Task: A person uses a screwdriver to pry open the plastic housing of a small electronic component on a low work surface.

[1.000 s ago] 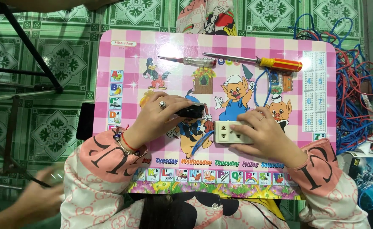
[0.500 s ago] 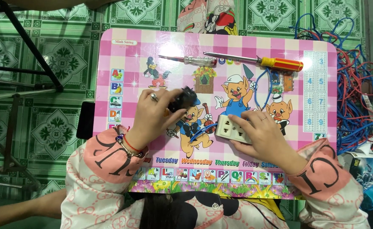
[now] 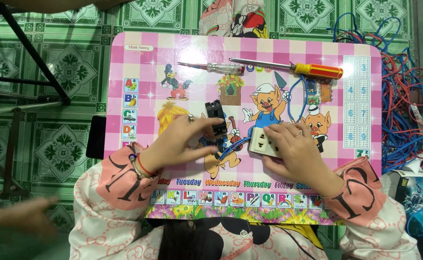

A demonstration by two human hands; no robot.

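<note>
On a pink checked children's table [image 3: 139,58] with cartoon pictures, my left hand [image 3: 182,142] rests with its fingers touching a small black electrical part [image 3: 216,118] that lies flat on the tabletop. My right hand [image 3: 293,151] holds a white socket block [image 3: 261,141] against the table, fingers over its right side. A blue wire [image 3: 295,94] runs from the socket block toward the back of the table. Both sleeves are pink and white.
Two screwdrivers lie at the back of the table: a clear-handled one [image 3: 216,67] and an orange-handled one [image 3: 293,67]. A tangle of blue and red wires [image 3: 404,96] lies on the floor at right. Black metal legs [image 3: 24,72] stand at left. Another person's blurred hand [image 3: 24,219] is at lower left.
My left hand has set the black part down further back on the table and drawn back, fingers still on it. The right hand has kept the socket block in place. The other person's hand reappears lower left.
</note>
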